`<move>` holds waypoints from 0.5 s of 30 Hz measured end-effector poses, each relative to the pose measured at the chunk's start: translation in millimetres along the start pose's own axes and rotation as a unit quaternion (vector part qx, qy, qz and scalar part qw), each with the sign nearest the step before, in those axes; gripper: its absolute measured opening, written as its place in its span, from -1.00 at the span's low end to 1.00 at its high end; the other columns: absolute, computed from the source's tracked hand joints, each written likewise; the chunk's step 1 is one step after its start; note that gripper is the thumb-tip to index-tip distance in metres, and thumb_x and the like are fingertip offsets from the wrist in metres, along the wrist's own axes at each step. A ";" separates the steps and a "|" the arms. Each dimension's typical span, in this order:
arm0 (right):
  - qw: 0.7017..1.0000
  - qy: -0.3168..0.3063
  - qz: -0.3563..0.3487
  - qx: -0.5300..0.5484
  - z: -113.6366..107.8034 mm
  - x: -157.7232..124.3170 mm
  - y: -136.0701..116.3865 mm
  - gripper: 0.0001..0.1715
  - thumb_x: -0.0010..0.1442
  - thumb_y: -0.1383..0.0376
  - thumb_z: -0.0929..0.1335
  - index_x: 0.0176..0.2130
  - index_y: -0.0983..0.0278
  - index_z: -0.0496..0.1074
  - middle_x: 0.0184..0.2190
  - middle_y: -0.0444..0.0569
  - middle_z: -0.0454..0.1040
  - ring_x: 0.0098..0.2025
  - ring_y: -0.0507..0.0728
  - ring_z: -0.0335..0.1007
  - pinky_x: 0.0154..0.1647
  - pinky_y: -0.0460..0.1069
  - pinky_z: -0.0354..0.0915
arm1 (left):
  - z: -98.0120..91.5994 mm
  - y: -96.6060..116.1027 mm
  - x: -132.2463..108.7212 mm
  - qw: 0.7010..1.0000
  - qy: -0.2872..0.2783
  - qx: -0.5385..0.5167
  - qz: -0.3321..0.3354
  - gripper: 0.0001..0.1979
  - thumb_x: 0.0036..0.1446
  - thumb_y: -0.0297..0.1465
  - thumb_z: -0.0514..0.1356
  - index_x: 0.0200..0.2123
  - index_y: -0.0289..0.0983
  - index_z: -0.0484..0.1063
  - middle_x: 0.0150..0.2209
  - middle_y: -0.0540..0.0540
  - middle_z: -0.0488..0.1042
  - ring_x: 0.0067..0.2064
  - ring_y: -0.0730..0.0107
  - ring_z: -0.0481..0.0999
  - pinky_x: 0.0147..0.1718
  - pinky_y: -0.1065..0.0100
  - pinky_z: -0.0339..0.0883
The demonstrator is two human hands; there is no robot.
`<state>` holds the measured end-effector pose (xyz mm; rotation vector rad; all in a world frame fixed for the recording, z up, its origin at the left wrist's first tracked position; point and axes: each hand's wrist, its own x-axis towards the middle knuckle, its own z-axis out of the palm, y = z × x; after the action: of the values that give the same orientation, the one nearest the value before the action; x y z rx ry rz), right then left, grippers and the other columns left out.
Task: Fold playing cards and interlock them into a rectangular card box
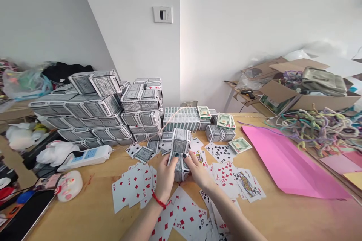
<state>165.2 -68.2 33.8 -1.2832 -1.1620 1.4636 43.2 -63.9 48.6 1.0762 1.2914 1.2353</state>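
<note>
My left hand (165, 179) and my right hand (198, 171) are both closed around a grey-patterned card box (180, 147) standing on end on the wooden table (93, 214). The left hand grips its lower left side, and a red string circles that wrist. On the lower right side my right hand's fingers press against the box. Loose face-up playing cards (132, 188) are spread around both hands, with more cards (232, 177) to the right.
A big stack of grey card boxes (107, 113) fills the back left, with smaller stacks (181, 120) behind my hands. A white power strip (86, 157) lies left. Pink paper (285, 162), tangled yarn (316, 124) and a cardboard box (305, 90) occupy the right.
</note>
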 end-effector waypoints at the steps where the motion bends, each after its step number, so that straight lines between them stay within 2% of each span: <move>1: 0.999 -0.007 0.026 0.035 3.1 -1.4 0.3 -0.35 0.14 0.02 0.18 0.17 0.12 0.01 -0.14 0.03 0.43 -0.28 0.19 0.46 -0.34 0.09 0.39 | 0.5 -0.1 -0.8 1.000 0.000 0.007 0.009 -0.68 -0.03 -0.25 0.15 -0.24 -0.31 0.45 -0.26 -0.16 0.51 -0.20 0.14 0.45 -0.30 0.30 0.31; 3: 0.993 -0.008 0.069 0.091 8.9 -4.5 1.6 -0.31 0.13 0.03 0.19 0.20 0.10 -0.06 -0.17 0.01 0.44 -0.33 0.19 0.46 -0.43 0.09 0.40 | 0.4 -2.3 -2.5 1.000 -0.002 0.019 0.022 -0.69 -0.03 -0.26 0.15 -0.23 -0.30 0.44 -0.22 -0.17 0.50 -0.17 0.14 0.44 -0.27 0.29 0.30; 6: 0.990 0.005 0.062 0.126 13.0 -6.8 6.2 -0.29 0.12 0.04 0.20 0.20 0.10 -0.07 -0.15 0.00 0.43 -0.34 0.19 0.46 -0.44 0.10 0.41 | -0.8 -8.8 -3.8 1.000 0.003 0.012 0.024 -0.70 -0.01 -0.27 0.14 -0.22 -0.29 0.42 -0.21 -0.17 0.50 -0.18 0.15 0.45 -0.27 0.29 0.31; 11: 0.994 0.023 0.026 0.103 8.3 -5.2 18.8 -0.32 0.13 0.04 0.20 0.19 0.15 0.01 -0.01 -0.03 0.36 -0.14 0.20 0.40 -0.17 0.11 0.37 | -3.1 -15.4 -3.1 0.999 -0.007 -0.036 0.010 -0.70 0.01 -0.27 0.13 -0.20 -0.29 0.41 -0.20 -0.17 0.48 -0.16 0.15 0.45 -0.27 0.31 0.32; 15: 0.997 0.048 0.006 0.062 4.9 -4.9 23.6 -0.33 0.12 0.02 0.20 0.18 0.12 0.06 0.11 -0.10 0.24 0.05 0.22 0.25 -0.03 0.13 0.29 | -4.2 -16.6 -1.6 0.998 -0.007 -0.062 0.000 -0.72 -0.01 -0.28 0.15 -0.24 -0.30 0.43 -0.23 -0.15 0.49 -0.18 0.16 0.45 -0.25 0.30 0.32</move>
<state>160.5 -78.4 11.9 -1.2616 -0.9884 1.4435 39.8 -67.3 32.1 0.9945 1.1882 1.2868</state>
